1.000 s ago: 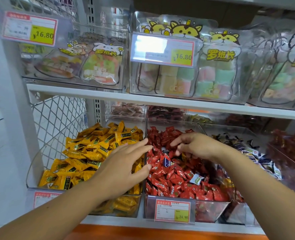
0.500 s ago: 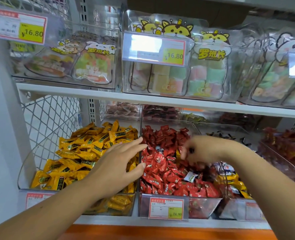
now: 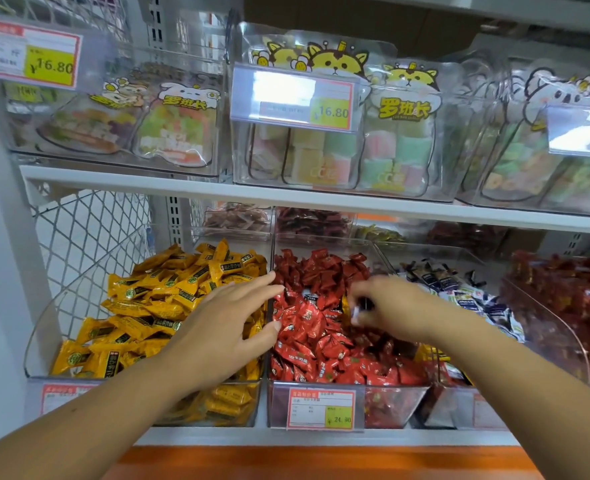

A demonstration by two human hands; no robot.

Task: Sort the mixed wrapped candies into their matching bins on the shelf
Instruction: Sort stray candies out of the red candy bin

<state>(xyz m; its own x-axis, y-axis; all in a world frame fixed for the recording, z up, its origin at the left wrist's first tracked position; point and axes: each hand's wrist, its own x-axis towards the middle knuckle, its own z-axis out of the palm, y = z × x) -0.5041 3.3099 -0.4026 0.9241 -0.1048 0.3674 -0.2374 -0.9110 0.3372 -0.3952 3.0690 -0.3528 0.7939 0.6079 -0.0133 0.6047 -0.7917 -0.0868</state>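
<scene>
1. The right hand (image 3: 387,308) hangs over the middle bin with its fingers curled inward. Its grip is closed in a pinch on a small dark-and-white wrapped piece (image 3: 361,308). Motion blur hides what kind of candy it is.
2. The left hand (image 3: 231,323) is palm down, with its fingers straight and spread, and holds nothing. It lies above the wall shared by two bins, and its fingertips reach just over the red candies.
3. Under the right hand is a clear plastic bin (image 3: 387,407) heaped with red wrapped candies (image 3: 314,327). On its front hangs a red-bordered price tag (image 3: 321,408) with a yellow patch reading 24.90.
4. Just to the left is a clear plastic bin with a curved side wall (image 3: 44,327). It is full of yellow wrapped candies with dark labels (image 3: 148,306).
5. To the right is a pile of dark blue-and-white wrapped candies (image 3: 477,299). Beyond it, at the frame edge, are red packets behind clear plastic (image 3: 563,306).
6. All the bins sit on a white lower shelf (image 3: 321,436) above an orange ledge (image 3: 321,462).
7. A white upper shelf (image 3: 182,188) carries clear boxes of cartoon-printed pouches filled with pastel cubes (image 3: 400,147). A yellow-patched price tag (image 3: 293,98) reads 16.80.
</scene>
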